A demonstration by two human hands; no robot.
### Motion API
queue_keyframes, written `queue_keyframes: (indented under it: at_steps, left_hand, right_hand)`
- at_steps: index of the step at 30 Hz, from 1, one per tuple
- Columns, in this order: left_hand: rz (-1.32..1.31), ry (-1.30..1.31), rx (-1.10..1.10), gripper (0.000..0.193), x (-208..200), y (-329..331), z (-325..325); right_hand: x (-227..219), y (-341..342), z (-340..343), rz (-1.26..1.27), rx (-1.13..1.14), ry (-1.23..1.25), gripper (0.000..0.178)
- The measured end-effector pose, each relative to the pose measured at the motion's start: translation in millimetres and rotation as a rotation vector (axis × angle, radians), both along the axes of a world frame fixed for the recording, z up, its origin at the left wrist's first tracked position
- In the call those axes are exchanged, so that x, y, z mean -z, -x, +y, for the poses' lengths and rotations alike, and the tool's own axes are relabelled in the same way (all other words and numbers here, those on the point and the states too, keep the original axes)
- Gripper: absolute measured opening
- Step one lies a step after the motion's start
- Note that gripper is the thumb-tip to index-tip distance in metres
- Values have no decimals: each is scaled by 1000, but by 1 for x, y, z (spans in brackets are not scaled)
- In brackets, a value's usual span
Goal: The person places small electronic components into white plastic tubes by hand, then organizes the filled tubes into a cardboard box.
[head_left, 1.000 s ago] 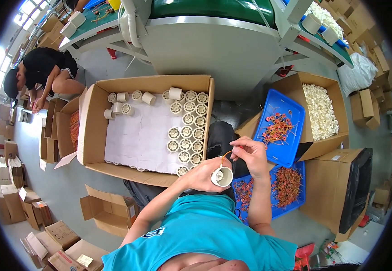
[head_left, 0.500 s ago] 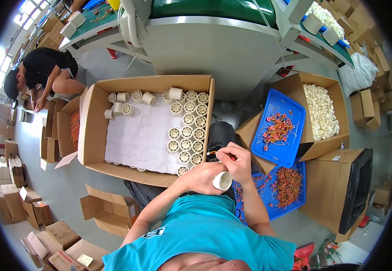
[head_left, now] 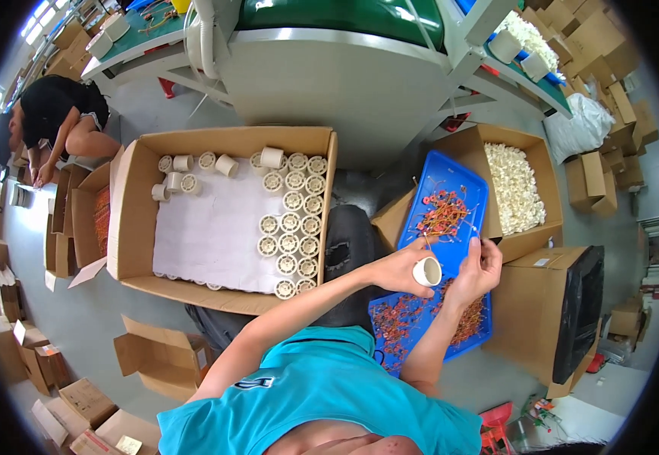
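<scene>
My left hand is wrapped round a short white plastic cup, its open end turned up toward me. My right hand is just to the right of the cup, apart from it. Its thumb and fingers are curled together, and what they hold, if anything, is too small to make out. Both hands are at the near edge of a tilted blue tray that bears red parts with thin wires. A lower blue tray with more wired red parts lies under my right forearm.
On the left, a large carton holds several white cylindrical pieces in rows. At the right, a carton is full of small white parts. A black-lined carton stands nearer. Another person crouches at far left.
Both hands have moved right, away from the large carton, with the cup still in my left hand. My right hand has come away from the left toward the blue trays.
</scene>
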State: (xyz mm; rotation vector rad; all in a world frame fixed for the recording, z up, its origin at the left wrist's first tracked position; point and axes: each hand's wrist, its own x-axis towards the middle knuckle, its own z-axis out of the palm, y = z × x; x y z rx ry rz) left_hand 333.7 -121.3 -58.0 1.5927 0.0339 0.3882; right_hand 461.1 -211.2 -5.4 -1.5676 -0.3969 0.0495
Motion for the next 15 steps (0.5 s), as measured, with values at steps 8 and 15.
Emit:
queue_keyframes:
  at_steps: [8,15]
  left_hand:
    - [47,-309,-205,50,-9,29,9]
    - [287,-229,-145,45,-30,108,24]
  right_hand:
    - [38,-7,-23,80,-261,303,23]
    - [19,51,15,459,-939,182,28]
